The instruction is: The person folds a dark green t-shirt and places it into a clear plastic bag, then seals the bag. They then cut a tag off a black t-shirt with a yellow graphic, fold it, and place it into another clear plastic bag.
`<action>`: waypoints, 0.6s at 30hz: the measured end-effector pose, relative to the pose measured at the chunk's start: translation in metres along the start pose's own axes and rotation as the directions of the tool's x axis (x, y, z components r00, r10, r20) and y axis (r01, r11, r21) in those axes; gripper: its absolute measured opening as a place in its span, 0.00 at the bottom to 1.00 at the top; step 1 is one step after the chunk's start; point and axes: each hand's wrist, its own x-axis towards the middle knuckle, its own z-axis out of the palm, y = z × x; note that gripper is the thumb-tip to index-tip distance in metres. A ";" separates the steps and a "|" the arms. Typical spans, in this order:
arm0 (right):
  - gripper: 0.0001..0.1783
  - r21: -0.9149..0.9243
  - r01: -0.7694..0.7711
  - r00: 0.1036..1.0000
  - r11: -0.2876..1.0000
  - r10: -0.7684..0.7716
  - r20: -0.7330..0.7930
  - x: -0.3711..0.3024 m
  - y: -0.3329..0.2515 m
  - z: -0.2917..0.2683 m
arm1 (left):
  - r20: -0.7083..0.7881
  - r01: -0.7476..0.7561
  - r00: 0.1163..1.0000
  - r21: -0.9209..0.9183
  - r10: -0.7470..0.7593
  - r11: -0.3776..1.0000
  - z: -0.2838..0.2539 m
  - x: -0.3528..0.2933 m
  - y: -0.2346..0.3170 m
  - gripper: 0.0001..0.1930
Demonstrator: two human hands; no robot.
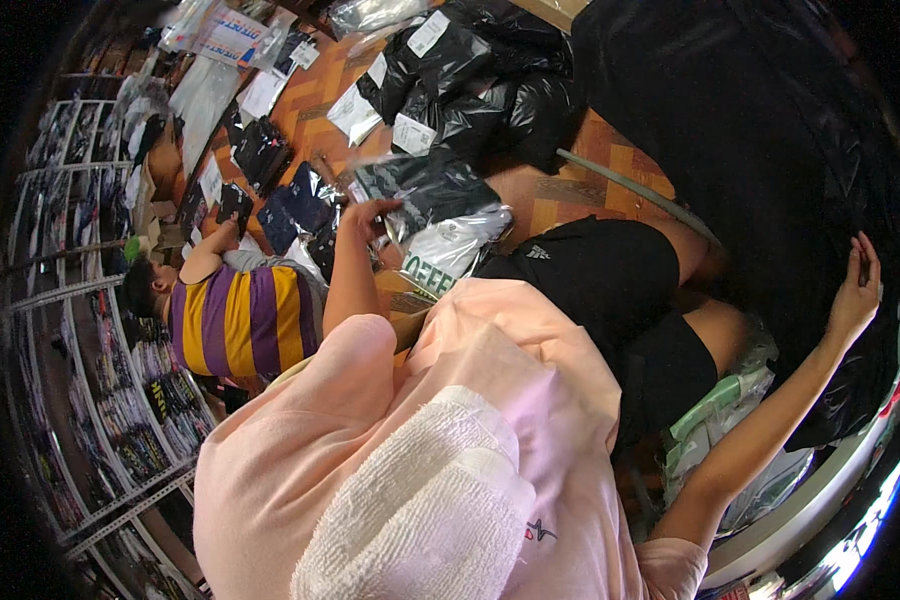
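Observation:
My left hand [373,217] is closed on the near edge of a dark folded garment in a clear plastic bag [425,190], whose far edge is blurred. Just under it lies a bagged white garment with green lettering [447,245]. Off to the right, my right hand [856,290] stretches its fingers out against a large black sheet or bag [750,110]; nothing shows in its grasp. Dark blue packets [302,208] lie left of my left hand.
A person in a yellow and purple striped shirt [245,318] sits at left, handling a dark packet [234,203]. Black plastic parcels [490,85] cover the floor ahead. Packed shelves [100,350] line the left. A grey rod [635,188] juts out near my leg.

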 end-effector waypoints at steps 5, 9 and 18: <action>0.14 -0.018 0.049 0.998 0.999 -0.048 0.046 0.009 0.006 0.010 | -0.701 0.462 0.592 -0.109 -0.398 0.880 -0.111 0.058 -0.096 0.33; 0.14 0.009 0.017 1.000 1.000 -0.017 0.006 0.002 0.015 0.004 | -0.991 -0.218 0.064 -0.132 -0.121 0.967 -0.029 0.059 -0.032 0.30; 0.11 -0.019 0.047 0.992 0.999 -0.049 -0.114 0.001 -0.025 0.002 | -0.294 -0.892 -0.324 0.410 0.899 -0.187 0.288 -0.178 0.129 0.25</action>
